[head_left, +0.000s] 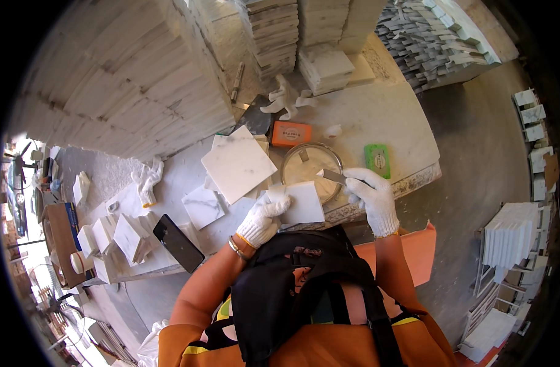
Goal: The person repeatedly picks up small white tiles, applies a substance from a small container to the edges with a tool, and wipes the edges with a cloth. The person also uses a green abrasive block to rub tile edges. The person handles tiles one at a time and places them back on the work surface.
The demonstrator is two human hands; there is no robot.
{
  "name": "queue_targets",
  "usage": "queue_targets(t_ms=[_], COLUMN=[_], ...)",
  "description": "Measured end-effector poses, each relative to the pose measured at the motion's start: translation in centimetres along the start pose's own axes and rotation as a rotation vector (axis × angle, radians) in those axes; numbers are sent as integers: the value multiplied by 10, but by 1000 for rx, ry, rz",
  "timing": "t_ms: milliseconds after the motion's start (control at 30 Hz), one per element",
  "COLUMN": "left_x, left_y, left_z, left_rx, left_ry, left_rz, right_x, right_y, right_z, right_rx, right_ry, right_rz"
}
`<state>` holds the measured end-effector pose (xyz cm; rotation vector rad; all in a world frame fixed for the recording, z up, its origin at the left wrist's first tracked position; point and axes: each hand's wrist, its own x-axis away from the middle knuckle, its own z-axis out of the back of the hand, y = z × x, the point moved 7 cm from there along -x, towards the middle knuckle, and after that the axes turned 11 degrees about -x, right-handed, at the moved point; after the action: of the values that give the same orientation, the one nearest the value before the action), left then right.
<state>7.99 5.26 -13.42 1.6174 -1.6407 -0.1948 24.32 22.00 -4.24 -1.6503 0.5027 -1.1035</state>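
My left hand (pixel 263 218), in a white knit glove, grips the near left corner of a square white marble tile (pixel 303 203) lying at the front edge of the stone worktable (pixel 378 116). A small metal putty knife (pixel 333 177) is held in my gloved right hand (pixel 372 199), its blade pointing left over the tile's far edge. Just behind the tile stands a round open tin of pale paste (pixel 310 164). Another larger white tile (pixel 238 164) lies tilted on other pieces to the left.
An orange box (pixel 291 133), a green pack (pixel 378 159), a black phone (pixel 178 243), loose white gloves (pixel 147 181) and small marble blocks (pixel 122 237) lie on the table. Tall stacks of cut marble tiles (pixel 139 79) rise behind. A rack of tiles (pixel 512 238) stands on the right floor.
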Motion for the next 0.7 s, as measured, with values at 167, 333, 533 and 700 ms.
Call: queue_targets(t_ms=[167, 333, 533, 700], left_x=[-5, -4, -2, -2], left_y=[-16, -13, -8, -9], left_z=[19, 17, 9, 11], left_rx=[30, 9, 19, 20], left_ry=[13, 2, -14, 3], left_rz=[20, -6, 9, -6], right_x=[15, 20, 26, 27], right_y=[-16, -17, -25, -24], right_z=[-5, -11, -16, -15], right_rx=[-2, -15, 42, 102], right_ry=[-19, -47, -56, -73], right_rz=[46, 134, 153, 254])
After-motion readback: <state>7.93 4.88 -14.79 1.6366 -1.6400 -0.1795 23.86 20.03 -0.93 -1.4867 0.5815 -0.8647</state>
